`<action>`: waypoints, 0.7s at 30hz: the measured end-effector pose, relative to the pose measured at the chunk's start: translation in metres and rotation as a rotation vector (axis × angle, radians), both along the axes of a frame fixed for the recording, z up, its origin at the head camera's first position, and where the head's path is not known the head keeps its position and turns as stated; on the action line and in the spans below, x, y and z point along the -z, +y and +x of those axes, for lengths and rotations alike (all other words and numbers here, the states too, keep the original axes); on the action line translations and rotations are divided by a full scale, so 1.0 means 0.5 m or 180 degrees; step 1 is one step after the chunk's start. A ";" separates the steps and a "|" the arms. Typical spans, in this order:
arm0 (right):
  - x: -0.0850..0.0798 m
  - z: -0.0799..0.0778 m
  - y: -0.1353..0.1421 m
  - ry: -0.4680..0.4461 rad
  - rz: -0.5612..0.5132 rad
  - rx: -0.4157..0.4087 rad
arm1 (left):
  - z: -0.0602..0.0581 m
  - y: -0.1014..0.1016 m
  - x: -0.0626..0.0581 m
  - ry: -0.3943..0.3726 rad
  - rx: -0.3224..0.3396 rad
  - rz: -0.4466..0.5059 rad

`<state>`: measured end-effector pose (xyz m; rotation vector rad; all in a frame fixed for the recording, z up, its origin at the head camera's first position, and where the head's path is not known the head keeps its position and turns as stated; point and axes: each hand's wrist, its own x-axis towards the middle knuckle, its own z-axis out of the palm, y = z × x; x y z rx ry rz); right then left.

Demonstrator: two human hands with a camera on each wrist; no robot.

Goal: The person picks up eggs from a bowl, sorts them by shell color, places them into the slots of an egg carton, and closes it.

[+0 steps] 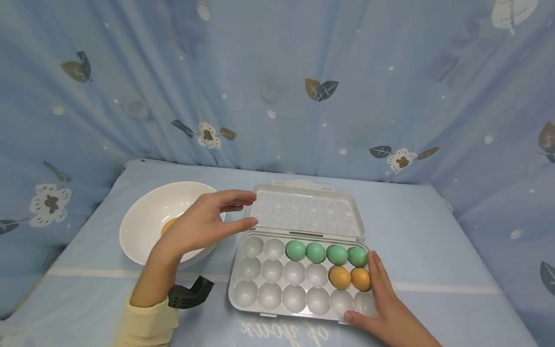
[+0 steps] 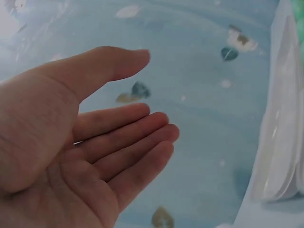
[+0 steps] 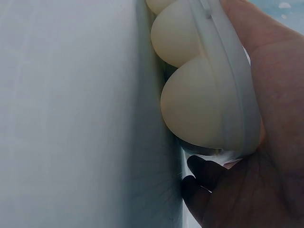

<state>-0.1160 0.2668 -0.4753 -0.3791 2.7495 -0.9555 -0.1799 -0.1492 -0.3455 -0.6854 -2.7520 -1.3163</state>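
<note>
An egg box (image 1: 295, 274) lies opened out, its clear lid (image 1: 308, 212) folded back behind it. Several green eggs (image 1: 315, 252) fill the right part of the back row. Two orange eggs (image 1: 340, 277) sit at the right end of the middle row. My right hand (image 1: 383, 301) grips the box's right end, palm against its side in the right wrist view. Nothing is in my left hand (image 1: 204, 219), which hovers between bowl and lid, thumb apart from the extended fingers. Below it, a white bowl (image 1: 138, 226) holds something orange (image 1: 168, 225), mostly hidden behind the hand.
A light blue patterned cloth (image 1: 433, 241) covers the table, and a blue curtain-like cloth (image 1: 277, 120) rises behind and at both sides. A black strap piece (image 1: 191, 293) sticks out from the left wrist.
</note>
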 end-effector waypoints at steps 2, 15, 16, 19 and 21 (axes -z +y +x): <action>0.001 -0.001 -0.002 -0.0020 0.0008 0.0006 | 0.000 -0.031 -0.003 -0.0029 -0.0084 -0.0053; 0.005 0.003 0.001 0.0036 0.0149 0.0024 | 0.005 -0.169 0.006 -0.0561 -0.0596 -0.0458; 0.003 0.002 -0.001 0.0009 0.0153 0.0030 | 0.004 -0.175 0.007 -0.0607 -0.0626 -0.0464; 0.000 -0.002 -0.005 -0.0024 0.0145 0.0033 | 0.002 -0.193 0.014 -0.0751 -0.0691 -0.0516; 0.001 -0.003 -0.007 0.0003 0.0136 0.0024 | 0.000 -0.203 0.020 -0.0872 -0.0720 -0.0558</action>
